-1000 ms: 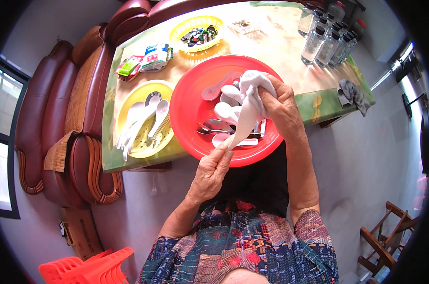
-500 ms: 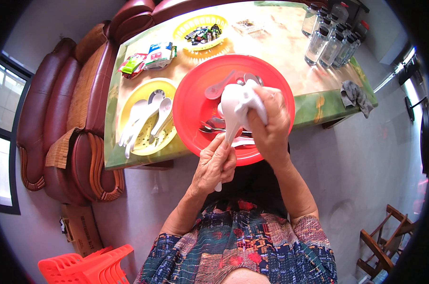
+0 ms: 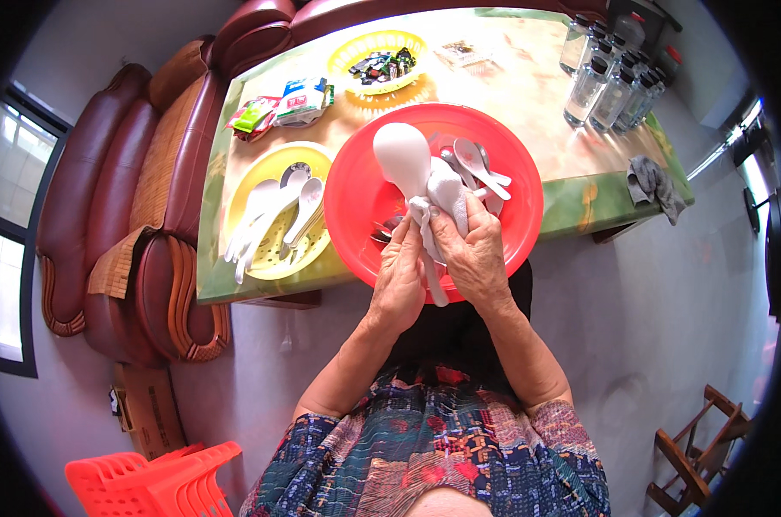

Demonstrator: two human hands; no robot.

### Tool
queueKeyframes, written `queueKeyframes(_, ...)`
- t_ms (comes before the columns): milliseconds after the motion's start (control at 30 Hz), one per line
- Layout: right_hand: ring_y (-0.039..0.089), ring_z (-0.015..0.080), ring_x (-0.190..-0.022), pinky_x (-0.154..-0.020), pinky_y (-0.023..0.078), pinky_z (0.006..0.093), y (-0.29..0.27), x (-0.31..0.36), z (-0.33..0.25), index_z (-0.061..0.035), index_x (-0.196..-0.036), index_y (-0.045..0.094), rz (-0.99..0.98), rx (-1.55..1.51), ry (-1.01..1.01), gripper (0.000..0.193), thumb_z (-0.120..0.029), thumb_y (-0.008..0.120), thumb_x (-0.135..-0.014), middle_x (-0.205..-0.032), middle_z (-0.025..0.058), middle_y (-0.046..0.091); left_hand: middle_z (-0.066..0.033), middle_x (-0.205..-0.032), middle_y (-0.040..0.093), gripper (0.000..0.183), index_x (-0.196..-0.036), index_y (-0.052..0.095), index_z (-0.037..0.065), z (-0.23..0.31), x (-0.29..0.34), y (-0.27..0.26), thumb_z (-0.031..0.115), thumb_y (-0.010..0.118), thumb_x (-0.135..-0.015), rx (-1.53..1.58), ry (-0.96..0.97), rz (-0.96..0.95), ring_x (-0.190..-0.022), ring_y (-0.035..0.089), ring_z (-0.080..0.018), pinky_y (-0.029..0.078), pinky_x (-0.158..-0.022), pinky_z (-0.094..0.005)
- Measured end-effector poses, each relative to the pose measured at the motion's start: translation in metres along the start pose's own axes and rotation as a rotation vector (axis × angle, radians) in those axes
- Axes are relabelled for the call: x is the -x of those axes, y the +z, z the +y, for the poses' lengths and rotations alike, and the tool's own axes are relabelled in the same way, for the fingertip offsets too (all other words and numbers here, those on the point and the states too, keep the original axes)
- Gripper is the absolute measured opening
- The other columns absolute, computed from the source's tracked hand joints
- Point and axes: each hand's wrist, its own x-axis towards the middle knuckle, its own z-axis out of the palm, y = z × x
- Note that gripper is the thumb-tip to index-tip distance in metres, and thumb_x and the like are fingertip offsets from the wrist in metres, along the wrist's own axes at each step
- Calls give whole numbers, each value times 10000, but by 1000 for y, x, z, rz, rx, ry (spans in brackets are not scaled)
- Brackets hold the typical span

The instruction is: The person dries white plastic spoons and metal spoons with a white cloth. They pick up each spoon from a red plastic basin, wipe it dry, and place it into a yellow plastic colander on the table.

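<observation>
My left hand (image 3: 399, 276) grips the handle of a large white plastic ladle (image 3: 405, 159), its bowl pointing away from me. My right hand (image 3: 472, 254) presses a white cloth (image 3: 442, 194) around the ladle's stem. Both hands hover over the near rim of a big red basin (image 3: 365, 185) that holds more spoons (image 3: 477, 164), white and metal. Left of the basin, a yellow perforated basket (image 3: 257, 177) holds several white spoons (image 3: 265, 215).
The green-edged table (image 3: 597, 202) also carries a yellow basket of wrapped sweets (image 3: 380, 62), snack packets (image 3: 283, 103), clear water bottles (image 3: 606, 73) and a grey rag (image 3: 653, 185). A dark red sofa (image 3: 132, 198) flanks the left. Orange crate (image 3: 153, 478) lower left; wooden chair (image 3: 696, 448) lower right.
The ladle's handle has come into my left hand. Its bowl now points away over the basin. My right hand has slid the cloth down from the bowl to the stem.
</observation>
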Motion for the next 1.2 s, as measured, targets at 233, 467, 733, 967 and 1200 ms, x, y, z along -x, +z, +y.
queueKeyframes(233, 635, 308, -808, -725, 488, 394, -3, 7, 2, 48, -1010, 567, -115, 79, 34, 241, -135, 578, -854, -885, 192, 629, -89, -1314, 446, 406, -1375, 324, 104, -9, -9, -1, 288, 264, -1018, 236, 44, -57, -1204, 459, -197, 405, -1003, -363)
queueKeyframes(467, 640, 325, -814, -725, 492, 391, -17, 7, -6, 59, -969, 581, -382, 115, 182, 321, -197, 607, -779, -900, 206, 618, -79, -1348, 403, 415, -1363, 357, 125, 6, -10, 4, 324, 354, -999, 250, 94, 23, -1151, 481, -193, 435, -950, -368)
queueKeyframes(733, 609, 132, -693, -646, 494, 291, -27, 16, -15, 31, -1008, 608, -586, 303, -12, 292, -119, 607, -757, -794, 88, 645, -83, -1009, 611, 428, -1345, 417, 131, 36, -11, -22, 344, 430, -974, -44, 167, 81, -827, 600, -139, 512, -696, -291)
queueKeyframes(967, 618, 143, -797, -721, 489, 298, -33, 14, -11, 29, -1029, 606, -329, 145, 114, 268, -60, 630, -777, -865, 117, 657, -143, -1067, 595, 334, -1227, 547, 30, 83, -8, -115, 167, 530, -922, -1216, 628, 546, -994, 568, -260, 438, -885, -379)
queueKeyframes(1200, 625, 225, -757, -699, 481, 323, -31, 19, -8, 19, -978, 605, -305, 265, 44, 232, -47, 638, -759, -836, 127, 627, -135, -1062, 593, 358, -1196, 573, 89, 112, -13, -161, 170, 583, -847, -1970, 436, 887, -987, 545, -325, 461, -831, -413)
